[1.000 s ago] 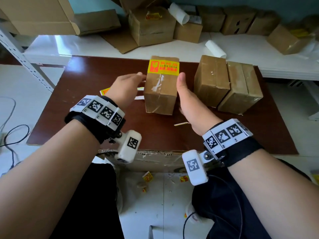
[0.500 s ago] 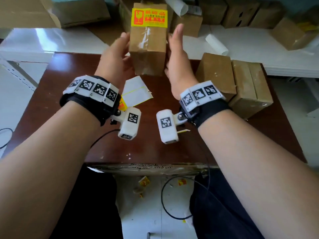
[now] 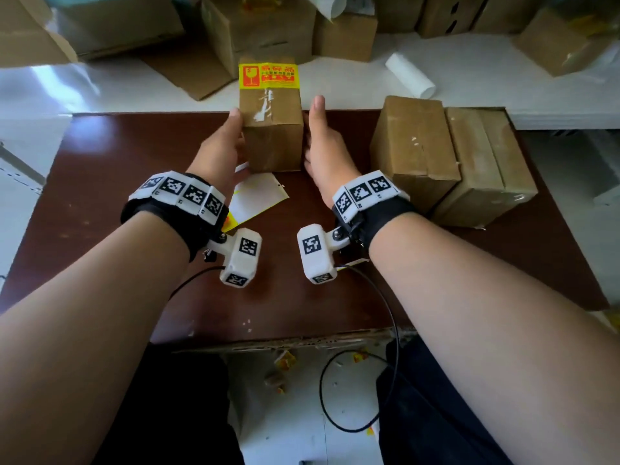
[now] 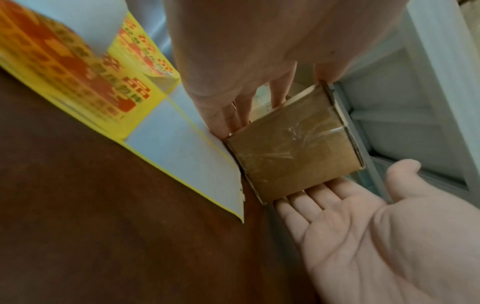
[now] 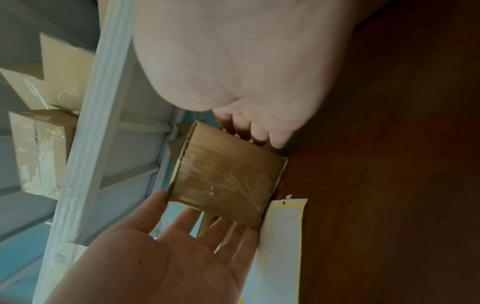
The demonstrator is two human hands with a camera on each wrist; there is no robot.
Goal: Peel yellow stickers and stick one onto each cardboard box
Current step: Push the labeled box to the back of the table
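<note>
A small cardboard box [image 3: 271, 129] with a yellow and red sticker [image 3: 268, 76] on its top is squeezed between my two hands over the far part of the brown table [image 3: 100, 182]. My left hand [image 3: 221, 146] presses its left side with straight fingers, and my right hand [image 3: 322, 142] presses its right side, thumb pointing up. The left wrist view shows the box end [image 4: 296, 144] between my left fingers [image 4: 221, 115] and the right hand [image 4: 363, 226]. The right wrist view shows the box [image 5: 228, 176] between both hands too. Whether the box touches the table is unclear.
A sticker sheet [image 3: 258, 196] with a bare white backing lies under my left wrist; its printed yellow stickers [image 4: 78, 61] show close up. Two plain boxes [image 3: 416, 146] [image 3: 486, 166] stand at the table's right. More boxes [image 3: 345, 38] and a paper roll [image 3: 409, 75] crowd the white shelf behind.
Both hands lifted the stickered box off the table, raised it high, and now hold it lower, near the table's far edge. The grip between flat hands is unchanged.
</note>
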